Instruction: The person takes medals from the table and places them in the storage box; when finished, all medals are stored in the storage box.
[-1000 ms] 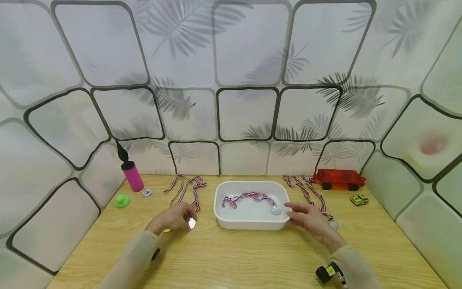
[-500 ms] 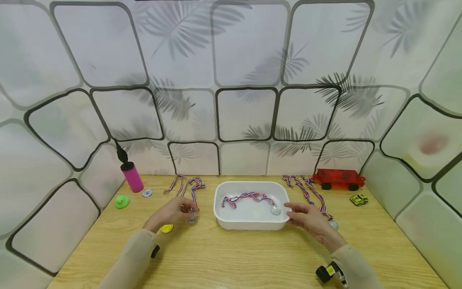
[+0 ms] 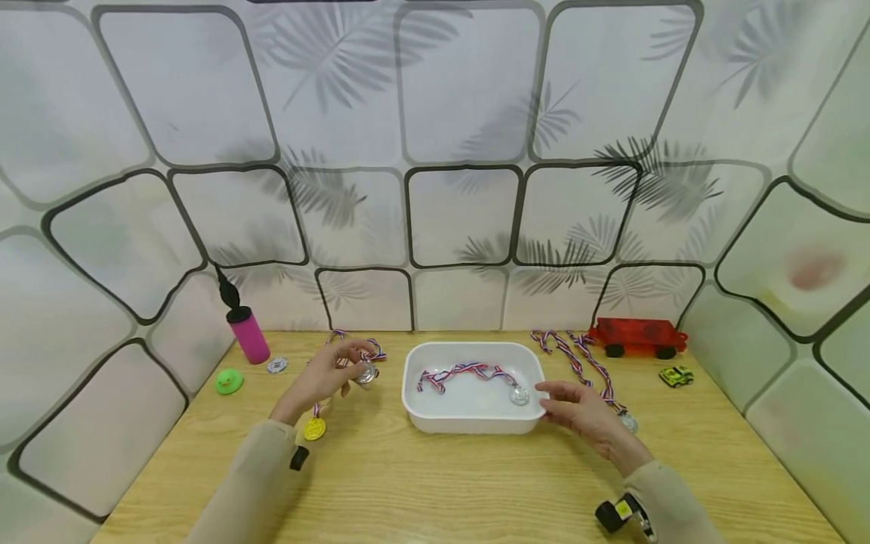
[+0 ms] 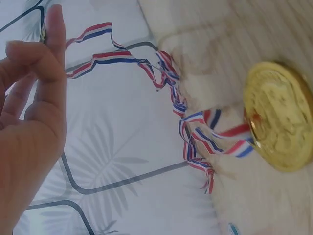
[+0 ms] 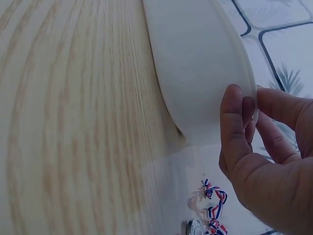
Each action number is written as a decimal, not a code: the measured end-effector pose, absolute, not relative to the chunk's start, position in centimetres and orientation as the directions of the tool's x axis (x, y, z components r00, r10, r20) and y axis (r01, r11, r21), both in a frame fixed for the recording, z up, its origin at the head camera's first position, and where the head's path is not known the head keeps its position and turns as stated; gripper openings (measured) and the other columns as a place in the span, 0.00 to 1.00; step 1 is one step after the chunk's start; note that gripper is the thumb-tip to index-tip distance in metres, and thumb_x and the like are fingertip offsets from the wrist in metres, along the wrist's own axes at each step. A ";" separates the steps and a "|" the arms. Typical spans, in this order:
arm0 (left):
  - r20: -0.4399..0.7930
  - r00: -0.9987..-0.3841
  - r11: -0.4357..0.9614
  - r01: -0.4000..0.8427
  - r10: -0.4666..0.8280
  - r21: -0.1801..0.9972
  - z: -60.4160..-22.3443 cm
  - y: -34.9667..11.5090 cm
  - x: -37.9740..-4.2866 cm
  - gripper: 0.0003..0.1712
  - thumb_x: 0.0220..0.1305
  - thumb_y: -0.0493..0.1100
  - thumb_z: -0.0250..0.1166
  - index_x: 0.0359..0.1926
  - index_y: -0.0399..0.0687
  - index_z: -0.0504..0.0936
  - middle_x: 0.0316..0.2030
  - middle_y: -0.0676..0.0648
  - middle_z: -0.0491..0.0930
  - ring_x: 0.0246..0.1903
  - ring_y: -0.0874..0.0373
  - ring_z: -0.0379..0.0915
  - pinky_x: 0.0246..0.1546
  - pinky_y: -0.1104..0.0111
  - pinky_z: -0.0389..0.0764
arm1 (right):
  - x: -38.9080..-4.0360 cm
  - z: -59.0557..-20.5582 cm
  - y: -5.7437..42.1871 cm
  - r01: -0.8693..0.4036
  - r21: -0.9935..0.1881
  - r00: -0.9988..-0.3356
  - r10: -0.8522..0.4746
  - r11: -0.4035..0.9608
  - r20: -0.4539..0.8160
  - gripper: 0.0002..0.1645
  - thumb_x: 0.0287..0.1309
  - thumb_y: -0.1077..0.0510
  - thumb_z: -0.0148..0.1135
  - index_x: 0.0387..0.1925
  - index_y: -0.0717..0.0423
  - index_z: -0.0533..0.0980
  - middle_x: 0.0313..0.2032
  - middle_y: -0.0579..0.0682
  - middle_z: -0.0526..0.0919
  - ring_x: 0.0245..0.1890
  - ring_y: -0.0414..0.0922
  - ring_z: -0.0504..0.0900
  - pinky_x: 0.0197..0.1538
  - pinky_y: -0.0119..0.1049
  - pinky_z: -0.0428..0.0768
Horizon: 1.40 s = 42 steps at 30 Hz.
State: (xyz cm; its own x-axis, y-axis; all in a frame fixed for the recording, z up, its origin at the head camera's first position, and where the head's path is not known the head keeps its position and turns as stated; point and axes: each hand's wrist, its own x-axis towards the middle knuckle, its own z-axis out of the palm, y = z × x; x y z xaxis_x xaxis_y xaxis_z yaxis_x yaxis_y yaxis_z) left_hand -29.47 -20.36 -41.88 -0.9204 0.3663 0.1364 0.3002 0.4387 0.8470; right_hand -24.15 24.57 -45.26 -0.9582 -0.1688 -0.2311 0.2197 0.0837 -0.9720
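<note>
My left hand (image 3: 325, 381) pinches a silver medal (image 3: 367, 372) between thumb and fingers, raised above the table left of a white plastic tub (image 3: 469, 425). Its striped ribbon (image 4: 115, 56) trails from the fingers in the left wrist view. Below that hand, a gold medal (image 3: 315, 428) lies on the wood, its ribbon partly hidden by the hand. On the tub's right side, my right hand (image 3: 581, 415) grips the rim, thumb on the outer wall in the right wrist view. Inside the tub lies another silver medal (image 3: 519, 394) with its ribbon (image 3: 469, 368).
Right of the tub lies a silver medal (image 3: 628, 422) with ribbons stretching back. A red toy wagon (image 3: 639, 338) and small yellow-green car (image 3: 677, 377) stand at right. At left are a pink hand pump (image 3: 249, 336), a green rubber duck (image 3: 229, 381) and a round chip (image 3: 277, 365).
My left hand has lifted the silver medal off the table and moved it away from me, uncovering the gold medal. The right hand stays at the tub's rim.
</note>
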 end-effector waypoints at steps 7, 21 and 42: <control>0.154 -0.922 0.346 0.283 0.354 0.894 -41.3 -19.7 -29.9 0.14 0.69 0.36 0.60 0.54 0.38 0.80 0.42 0.35 0.84 0.30 0.52 0.84 0.21 0.65 0.80 | -24.0 -45.2 24.5 0.218 -0.972 -0.959 -0.166 0.083 -0.229 0.28 0.64 0.61 0.62 0.63 0.69 0.69 0.42 0.48 0.73 0.42 0.42 0.77 0.49 0.35 0.84; 0.204 -0.961 0.165 0.236 0.187 0.958 -38.4 -18.6 -31.1 0.19 0.70 0.32 0.56 0.59 0.29 0.75 0.56 0.28 0.75 0.31 0.49 0.85 0.27 0.75 0.83 | -24.3 -45.6 24.6 0.211 -0.974 -0.962 -0.155 0.087 -0.223 0.28 0.64 0.62 0.62 0.63 0.68 0.69 0.45 0.49 0.75 0.43 0.42 0.78 0.49 0.35 0.84; 0.396 -0.911 0.181 0.411 0.114 0.893 -32.8 -16.5 -31.5 0.22 0.69 0.39 0.61 0.63 0.44 0.76 0.60 0.39 0.76 0.32 0.45 0.85 0.23 0.70 0.83 | -24.3 -45.8 24.8 0.193 -0.978 -0.962 -0.181 0.084 -0.205 0.29 0.65 0.62 0.61 0.64 0.71 0.67 0.47 0.54 0.76 0.42 0.42 0.80 0.48 0.34 0.84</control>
State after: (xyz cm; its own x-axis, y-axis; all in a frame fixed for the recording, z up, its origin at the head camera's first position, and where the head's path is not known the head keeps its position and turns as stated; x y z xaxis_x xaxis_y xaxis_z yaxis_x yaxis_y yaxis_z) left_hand -31.47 -16.54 -32.82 -0.9109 0.1140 0.3965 0.4114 0.1806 0.8934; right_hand -24.33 24.81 -45.76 -0.9619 -0.1806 -0.2051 0.1927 0.0841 -0.9776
